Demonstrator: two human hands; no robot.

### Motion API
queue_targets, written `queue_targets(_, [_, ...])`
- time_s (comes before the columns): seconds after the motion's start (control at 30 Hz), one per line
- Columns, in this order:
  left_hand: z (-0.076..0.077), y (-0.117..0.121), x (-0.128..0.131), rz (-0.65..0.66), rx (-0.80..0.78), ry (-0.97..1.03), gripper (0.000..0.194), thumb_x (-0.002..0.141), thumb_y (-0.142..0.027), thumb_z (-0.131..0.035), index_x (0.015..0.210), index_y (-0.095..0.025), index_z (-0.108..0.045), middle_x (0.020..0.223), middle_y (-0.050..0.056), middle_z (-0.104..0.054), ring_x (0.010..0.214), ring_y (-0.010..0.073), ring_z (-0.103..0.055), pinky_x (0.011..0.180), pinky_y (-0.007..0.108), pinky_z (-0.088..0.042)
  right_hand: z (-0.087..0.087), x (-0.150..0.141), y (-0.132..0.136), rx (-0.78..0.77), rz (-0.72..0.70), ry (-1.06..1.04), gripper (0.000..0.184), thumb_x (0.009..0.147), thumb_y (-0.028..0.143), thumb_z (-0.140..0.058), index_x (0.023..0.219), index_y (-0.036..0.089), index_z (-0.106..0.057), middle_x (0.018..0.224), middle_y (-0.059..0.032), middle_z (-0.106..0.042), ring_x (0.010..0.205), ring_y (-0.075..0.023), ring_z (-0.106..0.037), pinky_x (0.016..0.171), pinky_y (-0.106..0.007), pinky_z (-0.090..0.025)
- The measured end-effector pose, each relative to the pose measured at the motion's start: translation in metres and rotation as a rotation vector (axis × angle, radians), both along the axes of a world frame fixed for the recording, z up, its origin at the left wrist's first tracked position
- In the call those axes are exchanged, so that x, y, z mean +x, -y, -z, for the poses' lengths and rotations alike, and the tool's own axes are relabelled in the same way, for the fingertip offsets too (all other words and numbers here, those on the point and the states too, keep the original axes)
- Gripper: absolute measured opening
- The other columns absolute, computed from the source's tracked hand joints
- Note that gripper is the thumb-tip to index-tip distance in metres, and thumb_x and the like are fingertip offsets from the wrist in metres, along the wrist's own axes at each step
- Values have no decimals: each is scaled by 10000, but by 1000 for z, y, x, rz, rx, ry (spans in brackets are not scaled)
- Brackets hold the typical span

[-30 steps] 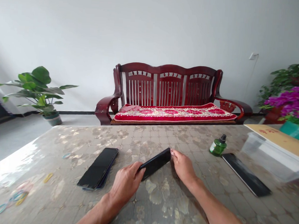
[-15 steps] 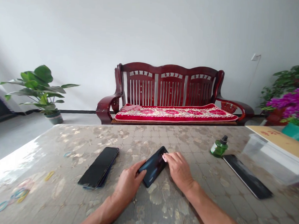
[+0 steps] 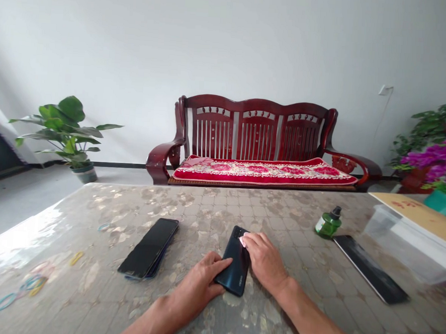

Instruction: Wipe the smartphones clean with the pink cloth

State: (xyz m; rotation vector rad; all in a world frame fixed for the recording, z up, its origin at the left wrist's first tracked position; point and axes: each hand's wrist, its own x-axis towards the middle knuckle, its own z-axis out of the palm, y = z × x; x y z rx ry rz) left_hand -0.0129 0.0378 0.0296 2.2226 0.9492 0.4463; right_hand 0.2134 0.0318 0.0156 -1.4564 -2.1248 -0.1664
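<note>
A dark phone (image 3: pixel 235 262) lies back-up on the patterned table (image 3: pixel 212 211), its camera end pointing away from me. My left hand (image 3: pixel 201 281) grips its near left edge with curled fingers. My right hand (image 3: pixel 264 260) rests on its right side, with a small white thing at the fingertips near the far end; I cannot make out what that is. Left of my hands lies a stack of dark phones (image 3: pixel 149 247). Another black phone (image 3: pixel 370 269) lies at the right.
A small green bottle (image 3: pixel 328 222) stands right of centre. A clear plastic box (image 3: pixel 411 239) sits at the right edge. Coloured rubber bands (image 3: pixel 22 288) are scattered at the left. Behind the table stand a red wooden bench (image 3: pixel 258 144) and potted plants.
The phone, held tilted above the table a second ago, was turned over and laid flat with its back up. Both hands came down with it and now rest on it.
</note>
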Motion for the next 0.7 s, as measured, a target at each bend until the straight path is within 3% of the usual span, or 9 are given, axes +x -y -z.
queue_targets(0.3, [-11, 10, 10, 18, 102, -251, 534, 878, -128, -610, 1384, -266, -506, 1249, 73, -557, 1044, 212, -638, 929, 271, -493, 0, 2, -2, -35, -8, -17, 268, 932, 66, -509, 1085, 207, -678, 1099, -66, -689, 1023, -220, -594, 898, -365, -524])
queue_targets(0.5, [-26, 18, 24, 38, 152, -406, 347, 903, -131, -596, 1242, -205, -599, 1174, 83, -596, 955, 231, -663, 879, 300, -527, 3, 7, -5, -29, -30, -69, 287, 931, 57, -502, 1095, 210, -681, 1103, -60, -693, 1033, -206, -598, 901, -349, -525])
queue_targets(0.7, [-17, 26, 30, 84, 290, -367, 226, 909, -181, -637, 1129, -229, -628, 1075, 45, -634, 926, 210, -636, 877, 287, -526, 1, 4, -3, -65, -53, -78, 277, 953, 91, -487, 1082, 230, -689, 1101, -42, -705, 1026, -199, -616, 898, -340, -524])
